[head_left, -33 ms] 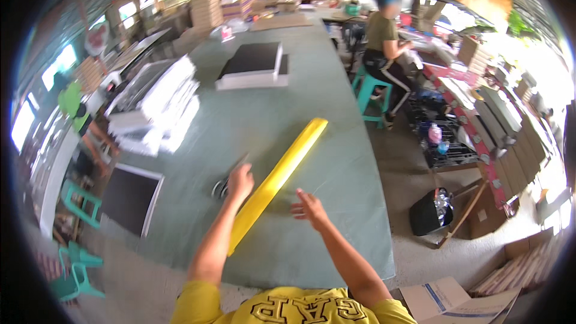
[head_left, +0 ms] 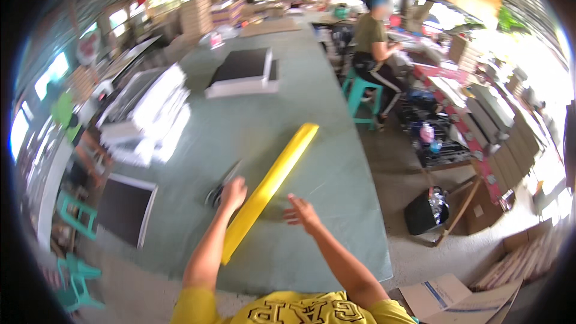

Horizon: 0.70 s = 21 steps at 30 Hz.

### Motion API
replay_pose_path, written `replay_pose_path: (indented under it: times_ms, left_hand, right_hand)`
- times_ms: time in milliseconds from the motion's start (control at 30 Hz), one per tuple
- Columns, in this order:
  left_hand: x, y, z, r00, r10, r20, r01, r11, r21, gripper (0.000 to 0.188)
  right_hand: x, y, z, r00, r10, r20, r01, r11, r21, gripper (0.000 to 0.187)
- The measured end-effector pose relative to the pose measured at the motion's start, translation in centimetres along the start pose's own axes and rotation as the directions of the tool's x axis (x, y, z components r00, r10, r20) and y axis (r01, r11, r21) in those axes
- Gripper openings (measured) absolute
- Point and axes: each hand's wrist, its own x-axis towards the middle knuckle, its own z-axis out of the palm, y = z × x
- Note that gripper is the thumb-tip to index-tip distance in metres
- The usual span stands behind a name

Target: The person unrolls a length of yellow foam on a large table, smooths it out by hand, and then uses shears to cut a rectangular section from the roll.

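A long yellow strip point(head_left: 273, 185), like a folded or rolled sheet, lies slantwise across the green-grey table point(head_left: 324, 234). My left hand point(head_left: 234, 192) is on its left side with curled fingers. What they hold, if anything, is hidden. Right beside that hand, partly overlapped by it, is a pair of scissors point(head_left: 213, 197) with dark handles and its blades pointing away from me. I cannot tell whether the hand touches it. To the right of the strip my right hand point(head_left: 303, 212) hovers with fingers apart, holding nothing.
Black-topped flat boards point(head_left: 243, 66) are stacked farther up the table. A pile in clear plastic point(head_left: 144, 114) and a dark panel point(head_left: 127, 209) lie at the left. A person point(head_left: 373, 42) sits on a green stool point(head_left: 363, 97) at right, beyond a black bin point(head_left: 426, 210).
The whole view has shifted slightly, so the table and strip appear a little lower and more to the left. Both hands keep nearly the same places beside the strip.
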Motion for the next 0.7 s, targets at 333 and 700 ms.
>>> replay_pose_path:
  times_ms: [333, 700]
  left_hand:
    - [-1.5, 5.0, 3.7, 0.787, 0.434, 0.439, -0.343, 0.899, -0.273, 0.068]
    - [12.5, 2.3, 5.4, 0.998, -0.004, 0.061, 0.032, 0.885, -0.465, 0.064]
  right_hand:
    - [3.6, 1.0, -2.3, 0.772, -0.503, -0.388, 0.146, 0.735, -0.662, 0.099]
    - [0.4, -1.2, 2.8, 0.729, -0.684, -0.036, 0.186, 0.248, -0.951, 0.055]
